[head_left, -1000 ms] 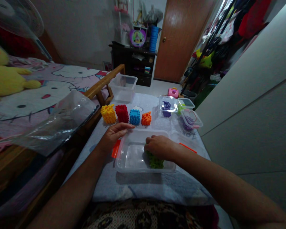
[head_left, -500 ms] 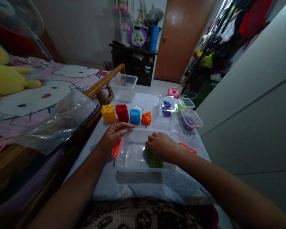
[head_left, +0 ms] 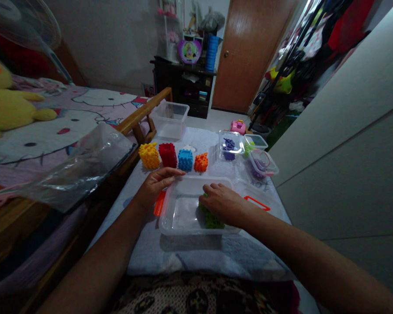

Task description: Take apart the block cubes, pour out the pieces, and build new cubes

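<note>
A clear plastic box point(head_left: 183, 231) stands on the cloth-covered table in front of me. Inside it, at the right, lie green pieces point(head_left: 212, 220). My right hand point(head_left: 219, 198) reaches over them with bent fingers closed on the green pieces; its fingertips are partly hidden. At the box's far left corner rests my left hand point(head_left: 159, 181), fingers stretched out along the rim, holding nothing. Beyond the box stand blocks of joined pieces in a row: yellow point(head_left: 149, 156), dark red point(head_left: 168, 155), blue point(head_left: 185, 160) and orange point(head_left: 201, 162).
Clear containers with purple point(head_left: 229, 149), green point(head_left: 249, 148) and violet pieces point(head_left: 258, 168) stand at the right. An empty clear bin point(head_left: 170, 122) is at the back left, beside the wooden bed rail point(head_left: 147, 111). A plastic bag point(head_left: 81, 165) lies on the left.
My right hand has shifted very slightly, showing a bit more green by its fingertips. My left hand stays at the box's corner.
</note>
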Available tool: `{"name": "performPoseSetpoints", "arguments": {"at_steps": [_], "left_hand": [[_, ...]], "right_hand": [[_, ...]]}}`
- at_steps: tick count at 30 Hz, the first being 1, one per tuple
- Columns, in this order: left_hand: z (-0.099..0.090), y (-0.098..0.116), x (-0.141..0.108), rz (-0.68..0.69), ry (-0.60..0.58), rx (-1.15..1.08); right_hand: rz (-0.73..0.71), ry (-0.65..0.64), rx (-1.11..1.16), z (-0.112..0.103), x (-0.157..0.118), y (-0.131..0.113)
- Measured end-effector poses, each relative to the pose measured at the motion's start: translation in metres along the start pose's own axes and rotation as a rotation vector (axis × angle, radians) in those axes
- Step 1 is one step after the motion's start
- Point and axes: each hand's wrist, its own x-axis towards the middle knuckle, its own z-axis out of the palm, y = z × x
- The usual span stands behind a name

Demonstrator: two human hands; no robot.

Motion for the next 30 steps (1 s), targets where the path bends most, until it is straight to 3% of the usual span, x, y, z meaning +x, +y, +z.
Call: {"name": "performPoseSetpoints", "arguments": {"at_steps": [4, 13, 17, 22, 27, 30], "left_hand": [[-0.001, -0.002, 0.0, -0.003, 0.003, -0.005], [0.0, -0.001, 0.0, -0.008, -0.001, -0.021], [-0.001, -0.001, 0.0, -0.005, -0.002, 0.001], [-0.001, 0.0, 0.0, -0.003, -0.002, 0.007], [0.0, -0.001, -0.001, -0.006, 0.007, -0.004], [0.0, -0.002, 0.0, -0.01, -0.003, -0.011]], "right_hand": [[-0.034, 0.003, 0.019, -0.009, -0.004, 0.0], [-0.182, -0.198, 0.171, -0.003, 0.003, 0.005], [-0.154, -0.157, 0.259, -0.016, 0.009, 0.021], [-0.042, -0.134, 0.151, -0.018, 0.016, 0.025], [-0.193, -0.277, 0.063, -0.006, 0.015, 0.015], [-0.212, -0.271, 0.085, -0.007, 0.014, 0.015]]}}
